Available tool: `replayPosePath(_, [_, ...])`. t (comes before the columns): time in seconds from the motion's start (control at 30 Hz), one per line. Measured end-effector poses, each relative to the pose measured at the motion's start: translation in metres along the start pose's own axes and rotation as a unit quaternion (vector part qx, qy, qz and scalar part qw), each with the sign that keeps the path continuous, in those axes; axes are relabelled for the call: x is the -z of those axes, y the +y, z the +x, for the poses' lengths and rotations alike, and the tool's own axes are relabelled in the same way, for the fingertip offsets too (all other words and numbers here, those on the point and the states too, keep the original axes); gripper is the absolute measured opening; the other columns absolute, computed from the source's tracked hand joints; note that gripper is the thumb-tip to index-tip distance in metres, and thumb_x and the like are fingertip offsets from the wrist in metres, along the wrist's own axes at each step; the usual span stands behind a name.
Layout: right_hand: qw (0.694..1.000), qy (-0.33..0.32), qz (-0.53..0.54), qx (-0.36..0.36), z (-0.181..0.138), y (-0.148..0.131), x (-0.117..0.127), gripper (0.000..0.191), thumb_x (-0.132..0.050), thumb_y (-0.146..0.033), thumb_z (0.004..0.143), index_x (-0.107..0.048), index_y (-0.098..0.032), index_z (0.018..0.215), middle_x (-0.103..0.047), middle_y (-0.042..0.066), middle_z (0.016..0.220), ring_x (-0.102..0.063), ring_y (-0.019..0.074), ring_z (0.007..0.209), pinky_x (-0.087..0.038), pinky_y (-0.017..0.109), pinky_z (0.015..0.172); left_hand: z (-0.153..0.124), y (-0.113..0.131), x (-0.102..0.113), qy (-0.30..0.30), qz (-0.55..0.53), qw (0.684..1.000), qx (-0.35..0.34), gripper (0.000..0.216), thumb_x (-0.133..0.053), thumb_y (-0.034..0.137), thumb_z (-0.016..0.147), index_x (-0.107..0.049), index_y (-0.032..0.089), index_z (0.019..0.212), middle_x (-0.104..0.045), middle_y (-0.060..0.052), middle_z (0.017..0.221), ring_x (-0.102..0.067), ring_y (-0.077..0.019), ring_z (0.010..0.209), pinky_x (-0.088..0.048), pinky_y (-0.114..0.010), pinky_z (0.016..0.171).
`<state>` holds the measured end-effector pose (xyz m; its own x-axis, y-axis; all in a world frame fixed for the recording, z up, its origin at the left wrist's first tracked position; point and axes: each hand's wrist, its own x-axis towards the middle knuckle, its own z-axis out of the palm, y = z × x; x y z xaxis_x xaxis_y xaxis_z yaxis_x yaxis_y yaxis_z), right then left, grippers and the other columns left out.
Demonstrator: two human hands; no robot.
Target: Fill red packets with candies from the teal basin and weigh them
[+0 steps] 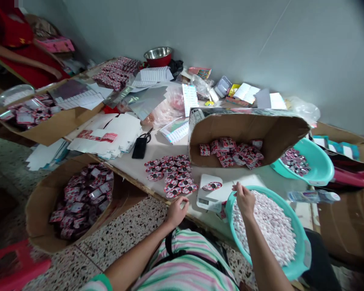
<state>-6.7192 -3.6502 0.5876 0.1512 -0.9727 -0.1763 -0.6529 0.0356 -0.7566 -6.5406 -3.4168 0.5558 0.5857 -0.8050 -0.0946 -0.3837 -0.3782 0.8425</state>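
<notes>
My left hand (177, 211) is loosely closed at the table's front edge, with nothing visible in it. Just beyond it stand rows of small oval pink-and-red tins (177, 176) with dark spots on top. My right hand (245, 199) is above the left rim of a teal basin (307, 249), its fingers pinched together; what they hold, if anything, is too small to make out. Small white wrapped pieces (273, 226) fill the basin. Between my hands, a white digital scale (206, 205) carries one oval tin (212, 186).
A cardboard box (248, 125) lies on its side with pink packs inside. Another teal basin (320, 173) and a plastic bottle (314, 197) are at the right. A carton (39, 218) of packs stands lower left. A black phone (139, 148) lies by scissors (147, 135). A person in red (18, 32) stands far left.
</notes>
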Motion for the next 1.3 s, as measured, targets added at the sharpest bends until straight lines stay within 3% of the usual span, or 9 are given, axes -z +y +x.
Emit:
replayPosePath(0.27, [0.993,0.098,-0.035,-0.060,-0.028,0.057,0.056,0.055,-0.037,-0.061,0.082,-0.070,-0.016,0.082,-0.070,0.007,0.082,-0.063,0.0213,0.072,-0.042,0.030,0.068,0.016,0.011,-0.011,-0.026,-0.005,0.998,-0.050,0.010,-0.052,0.020,0.083,-0.061,0.021,0.085,-0.066,-0.003,0.087,-0.059,-0.0174,0.089,-0.046,-0.030,0.082])
replayPosePath(0.37, [0.989,0.101,-0.092,-0.062,-0.041,0.083,0.064,0.054,-0.035,-0.060,0.083,-0.069,-0.018,0.084,-0.070,0.009,0.087,-0.062,0.0237,0.081,-0.040,0.031,0.070,0.018,0.013,-0.014,-0.040,-0.005,0.998,-0.054,0.009,-0.052,0.020,0.083,-0.061,0.021,0.085,-0.066,-0.003,0.087,-0.059,-0.0174,0.088,-0.046,-0.030,0.081])
replayPosePath(0.5, [0.992,0.050,-0.116,-0.028,-0.052,0.104,0.059,0.054,-0.042,-0.065,0.078,-0.066,-0.017,0.089,-0.067,0.011,0.091,-0.059,0.0226,0.078,-0.042,0.032,0.071,0.019,0.015,-0.017,-0.056,0.000,0.997,-0.056,0.010,-0.051,0.021,0.084,-0.060,0.021,0.086,-0.065,-0.003,0.087,-0.059,-0.0175,0.089,-0.046,-0.030,0.081])
replayPosePath(0.7, [0.981,0.003,-0.165,0.100,-0.050,0.111,0.047,0.057,-0.048,-0.066,0.074,-0.064,-0.015,0.093,-0.064,0.013,0.094,-0.058,0.0255,0.087,-0.043,0.036,0.080,0.018,0.017,-0.021,-0.059,0.007,0.997,-0.056,0.010,-0.050,0.021,0.083,-0.060,0.021,0.087,-0.065,-0.003,0.088,-0.059,-0.0176,0.089,-0.046,-0.030,0.082])
replayPosePath(1.03, [0.980,-0.027,-0.195,0.036,-0.042,0.116,0.059,0.048,-0.045,-0.056,0.075,-0.069,-0.016,0.086,-0.070,0.012,0.086,-0.063,0.0246,0.075,-0.042,0.032,0.069,0.013,0.014,-0.022,-0.051,0.010,0.998,-0.041,0.011,-0.050,0.024,0.084,-0.060,0.021,0.088,-0.065,-0.003,0.088,-0.059,-0.0175,0.089,-0.046,-0.031,0.082])
replayPosePath(1.3, [0.980,0.042,-0.195,0.008,-0.038,0.106,0.069,0.053,-0.044,-0.059,0.074,-0.071,-0.015,0.086,-0.071,0.013,0.087,-0.064,0.0268,0.078,-0.043,0.033,0.070,0.011,0.012,-0.021,-0.042,0.015,0.998,-0.036,0.011,-0.049,0.023,0.084,-0.060,0.021,0.087,-0.065,-0.003,0.088,-0.060,-0.0175,0.090,-0.047,-0.031,0.084])
